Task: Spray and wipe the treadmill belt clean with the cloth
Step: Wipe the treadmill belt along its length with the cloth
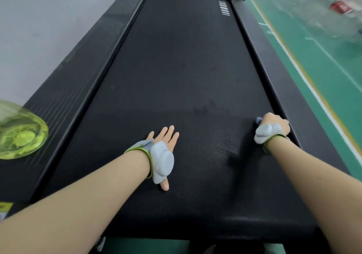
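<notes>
Head view: right hand [274, 124] keeps a closed grip on the cloth [259, 119] at the belt [186, 67] edge; left hand [166, 138] flat, grip open; long overlapping strokes would suit

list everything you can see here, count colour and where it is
treadmill belt: one, black, centre, running away from the camera
side rails: two, black, one on each side of the belt
stripe mark: one, white, far right part of the belt
bottle: one, translucent yellow-green, blurred, on the left rail at the frame edge
cloth: one, grey-blue, mostly hidden under the right hand
floor: green with white and yellow lines, right
wall: pale grey, left
red object: one, blurred, top right
wrist devices: two, grey, green-edged straps, one per hand
left hand: flat on the belt, fingers straight
right hand: grips the cloth at the belt's right edge
</notes>
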Demonstrator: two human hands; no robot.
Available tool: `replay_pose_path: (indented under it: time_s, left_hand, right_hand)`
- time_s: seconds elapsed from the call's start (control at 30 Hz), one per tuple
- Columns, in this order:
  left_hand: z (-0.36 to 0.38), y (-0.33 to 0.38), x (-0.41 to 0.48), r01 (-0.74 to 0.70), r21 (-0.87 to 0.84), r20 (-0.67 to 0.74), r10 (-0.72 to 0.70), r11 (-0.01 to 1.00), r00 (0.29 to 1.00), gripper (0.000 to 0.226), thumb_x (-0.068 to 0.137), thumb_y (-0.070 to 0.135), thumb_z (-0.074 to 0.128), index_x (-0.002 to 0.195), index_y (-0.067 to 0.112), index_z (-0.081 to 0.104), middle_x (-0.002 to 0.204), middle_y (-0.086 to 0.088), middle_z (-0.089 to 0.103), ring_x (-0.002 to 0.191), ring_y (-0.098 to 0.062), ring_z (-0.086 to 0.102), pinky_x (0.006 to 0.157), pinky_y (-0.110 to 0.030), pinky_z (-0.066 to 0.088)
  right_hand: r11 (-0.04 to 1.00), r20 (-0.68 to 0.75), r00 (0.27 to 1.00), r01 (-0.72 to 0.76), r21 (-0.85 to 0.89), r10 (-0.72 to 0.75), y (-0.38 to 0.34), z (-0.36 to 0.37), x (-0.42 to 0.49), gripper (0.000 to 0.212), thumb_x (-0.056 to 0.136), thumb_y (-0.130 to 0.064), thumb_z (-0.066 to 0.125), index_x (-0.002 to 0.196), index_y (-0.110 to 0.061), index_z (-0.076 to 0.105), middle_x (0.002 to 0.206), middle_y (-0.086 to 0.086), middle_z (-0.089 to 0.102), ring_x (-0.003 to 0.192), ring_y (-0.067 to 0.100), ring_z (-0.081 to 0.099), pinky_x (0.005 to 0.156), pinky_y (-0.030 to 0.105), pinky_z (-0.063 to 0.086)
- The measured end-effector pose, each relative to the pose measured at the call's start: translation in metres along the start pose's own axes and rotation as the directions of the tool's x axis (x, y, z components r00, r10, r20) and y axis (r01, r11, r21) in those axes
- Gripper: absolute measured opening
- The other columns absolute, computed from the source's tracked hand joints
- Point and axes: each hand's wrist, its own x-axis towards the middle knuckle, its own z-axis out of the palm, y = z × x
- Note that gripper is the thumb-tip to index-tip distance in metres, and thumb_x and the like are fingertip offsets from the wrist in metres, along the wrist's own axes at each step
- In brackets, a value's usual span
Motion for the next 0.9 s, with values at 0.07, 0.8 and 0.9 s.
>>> replay_pose_path:
  time_s: [0.07,0.8,0.9]
  left_hand:
    - [-0.002,0.001,0.000,-0.001,0.011,0.010,0.001,1.000,1.000,0.140,0.060,0.048,0.081,0.148,0.009,-0.021,0.155,-0.010,-0.026,0.145,-0.026,-0.019,0.117,-0.048,-0.003]
    - [-0.013,0.046,0.023,-0.002,0.014,-0.059,0.003,1.000,0.998,0.095,0.090,0.026,0.058,0.150,0.006,-0.014,0.156,-0.010,-0.020,0.147,-0.026,-0.013,0.119,-0.042,0.003]
    - [-0.012,0.045,0.023,-0.001,0.009,-0.024,0.001,1.000,1.000,0.118,0.077,0.037,0.072,0.149,0.004,-0.016,0.156,-0.011,-0.023,0.146,-0.027,-0.015,0.119,-0.044,0.001]
  right_hand:
    - [0.996,0.009,1.000,-0.029,0.079,0.028,-0.002,-0.001,-0.002,0.031,0.087,-0.010,0.056,0.117,-0.005,0.057,0.117,0.018,0.061,0.116,0.037,0.052,0.081,0.034,0.047]
    - [0.986,-0.081,0.992,0.081,-0.143,-0.093,0.064,0.019,0.012,0.029,0.091,-0.008,0.050,0.120,-0.009,0.052,0.120,0.014,0.053,0.119,0.035,0.040,0.074,0.037,0.042]
    - [0.999,-0.033,0.999,-0.040,0.034,0.041,0.048,0.015,0.016,0.026,0.093,-0.013,0.051,0.118,-0.008,0.057,0.124,0.017,0.056,0.122,0.037,0.042,0.084,0.038,0.044]
